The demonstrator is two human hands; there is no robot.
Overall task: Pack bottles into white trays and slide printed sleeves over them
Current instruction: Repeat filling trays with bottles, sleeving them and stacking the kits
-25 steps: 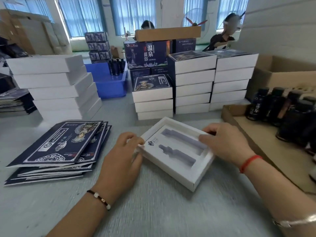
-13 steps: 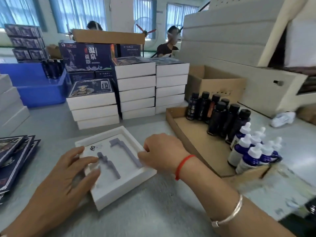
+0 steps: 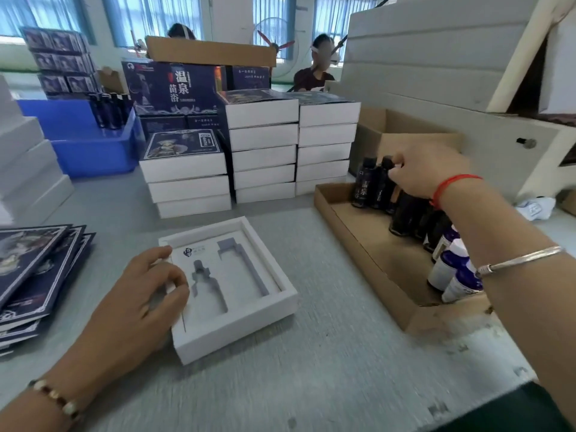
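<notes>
Resting at lower left of the frame, the left hand (image 3: 140, 294) lies with loosely bent fingers on the near-left edge of the white tray (image 3: 230, 288), whose two bottle-shaped recesses are unfilled. At right, the right hand (image 3: 427, 169) curls its fingers over the cap of a dark bottle (image 3: 381, 182) standing in the cardboard box (image 3: 367, 244). Printed sleeves (image 3: 34, 269) lie stacked at far left.
</notes>
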